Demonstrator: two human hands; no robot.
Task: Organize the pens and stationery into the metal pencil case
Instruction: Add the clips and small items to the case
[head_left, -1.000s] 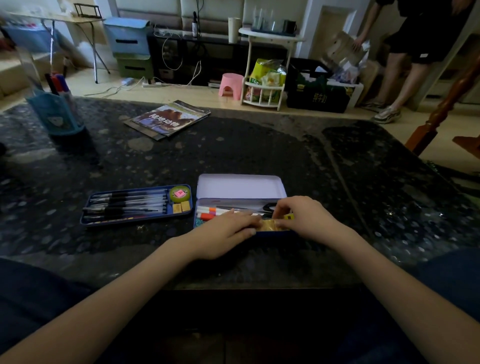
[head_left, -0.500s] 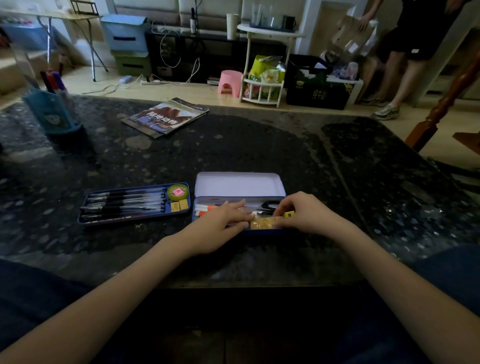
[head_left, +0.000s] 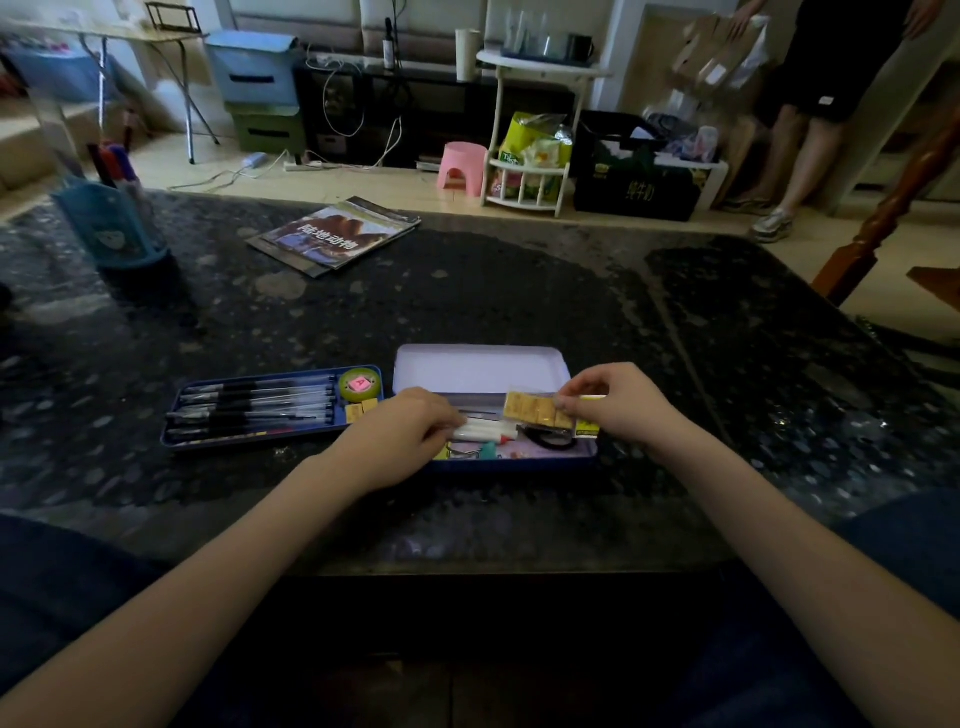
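The metal pencil case (head_left: 519, 460) lies open on the dark table, its pale lid (head_left: 475, 369) tipped back. Inside I see white markers (head_left: 483, 430), black scissors (head_left: 548, 436), binder clips (head_left: 467, 453) and a yellow item at the right end. My right hand (head_left: 615, 402) pinches a clear packet of yellow squares (head_left: 535, 408), held just above the case. My left hand (head_left: 402, 436) rests in the case's left end, fingers curled on the white markers. To the left lies the blue inner tray (head_left: 270, 408), holding several black pens, a green tape roll and small yellow blocks.
A magazine (head_left: 335, 236) lies further back on the table. A blue pen holder (head_left: 111, 223) with markers stands at the far left. A person (head_left: 821, 114) stands by the shelves beyond the table. A wooden chair post (head_left: 883, 223) rises at the right edge.
My right hand has lifted the packet of yellow squares up from the front of the case. My left hand slid left onto the white markers.
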